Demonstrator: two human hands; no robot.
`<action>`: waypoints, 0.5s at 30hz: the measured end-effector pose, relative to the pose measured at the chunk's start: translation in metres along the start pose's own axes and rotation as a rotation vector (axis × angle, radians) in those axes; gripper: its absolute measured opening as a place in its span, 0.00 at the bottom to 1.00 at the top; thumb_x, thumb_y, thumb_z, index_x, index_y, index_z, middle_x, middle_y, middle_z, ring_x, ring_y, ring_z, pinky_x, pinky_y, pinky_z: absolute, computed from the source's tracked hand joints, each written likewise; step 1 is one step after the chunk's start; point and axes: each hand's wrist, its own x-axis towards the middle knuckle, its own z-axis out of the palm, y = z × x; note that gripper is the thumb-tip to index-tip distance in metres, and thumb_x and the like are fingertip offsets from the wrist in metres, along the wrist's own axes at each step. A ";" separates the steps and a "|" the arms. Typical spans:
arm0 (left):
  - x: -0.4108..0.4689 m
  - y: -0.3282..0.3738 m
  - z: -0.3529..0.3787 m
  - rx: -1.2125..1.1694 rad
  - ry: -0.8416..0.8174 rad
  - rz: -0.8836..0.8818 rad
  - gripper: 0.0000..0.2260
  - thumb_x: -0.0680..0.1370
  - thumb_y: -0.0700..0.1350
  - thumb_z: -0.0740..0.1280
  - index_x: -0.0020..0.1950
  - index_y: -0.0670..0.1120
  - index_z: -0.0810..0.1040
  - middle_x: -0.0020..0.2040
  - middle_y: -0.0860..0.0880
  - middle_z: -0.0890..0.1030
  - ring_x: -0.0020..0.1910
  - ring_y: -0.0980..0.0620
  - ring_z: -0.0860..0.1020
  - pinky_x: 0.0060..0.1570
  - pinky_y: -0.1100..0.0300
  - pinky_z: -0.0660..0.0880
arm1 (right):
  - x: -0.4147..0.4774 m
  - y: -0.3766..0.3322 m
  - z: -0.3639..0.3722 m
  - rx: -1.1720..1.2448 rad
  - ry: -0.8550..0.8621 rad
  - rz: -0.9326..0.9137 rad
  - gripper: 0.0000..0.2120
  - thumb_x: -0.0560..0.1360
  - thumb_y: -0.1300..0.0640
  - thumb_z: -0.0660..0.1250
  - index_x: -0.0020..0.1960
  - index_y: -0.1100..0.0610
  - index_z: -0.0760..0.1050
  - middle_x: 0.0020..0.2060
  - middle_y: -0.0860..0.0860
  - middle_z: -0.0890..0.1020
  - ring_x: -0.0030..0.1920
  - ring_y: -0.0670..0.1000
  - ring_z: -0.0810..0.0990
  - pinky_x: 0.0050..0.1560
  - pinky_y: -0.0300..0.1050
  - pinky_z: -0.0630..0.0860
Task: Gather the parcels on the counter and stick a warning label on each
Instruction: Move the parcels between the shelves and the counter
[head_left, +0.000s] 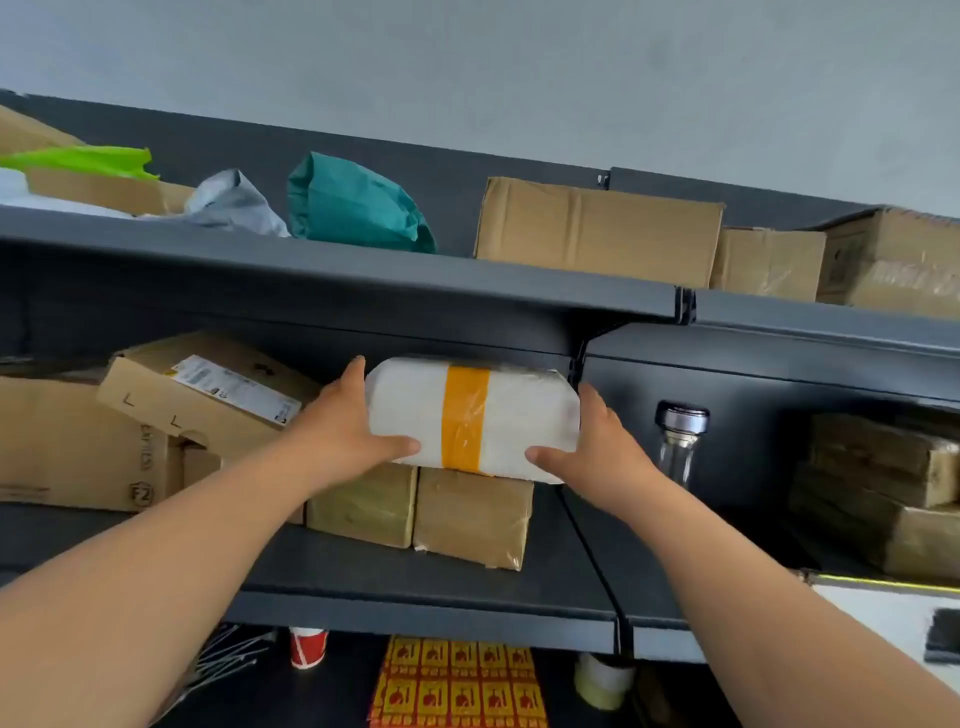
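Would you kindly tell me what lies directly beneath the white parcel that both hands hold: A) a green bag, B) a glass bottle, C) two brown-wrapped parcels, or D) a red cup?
C: the white parcel, gripped by the left hand and right hand, is right above two brown-wrapped parcels standing side by side on the shelf.

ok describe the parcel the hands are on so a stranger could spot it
Look at the dark grey shelving, middle shelf. There a white parcel sits on two brown tape-wrapped parcels, with the left hand and right hand gripping its ends. It alone is white with one orange tape band round its middle.
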 end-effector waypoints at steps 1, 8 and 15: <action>0.003 -0.001 0.001 -0.007 -0.011 0.005 0.53 0.63 0.63 0.74 0.76 0.57 0.42 0.74 0.49 0.63 0.68 0.45 0.67 0.59 0.49 0.69 | 0.002 -0.002 0.003 -0.009 0.006 0.000 0.48 0.69 0.43 0.72 0.76 0.46 0.44 0.73 0.52 0.61 0.66 0.55 0.69 0.50 0.45 0.68; 0.018 -0.007 0.023 0.020 0.066 0.091 0.46 0.67 0.56 0.74 0.74 0.60 0.46 0.67 0.48 0.69 0.59 0.47 0.72 0.45 0.57 0.68 | 0.006 0.003 0.016 -0.087 0.085 -0.017 0.46 0.71 0.47 0.72 0.76 0.44 0.44 0.70 0.52 0.65 0.60 0.54 0.74 0.46 0.42 0.68; -0.022 0.011 0.022 -0.039 0.182 0.115 0.46 0.66 0.55 0.75 0.73 0.63 0.45 0.66 0.45 0.68 0.58 0.45 0.73 0.45 0.56 0.69 | -0.022 0.011 -0.004 -0.049 0.155 -0.093 0.45 0.70 0.49 0.73 0.76 0.45 0.47 0.70 0.51 0.65 0.61 0.53 0.73 0.47 0.42 0.68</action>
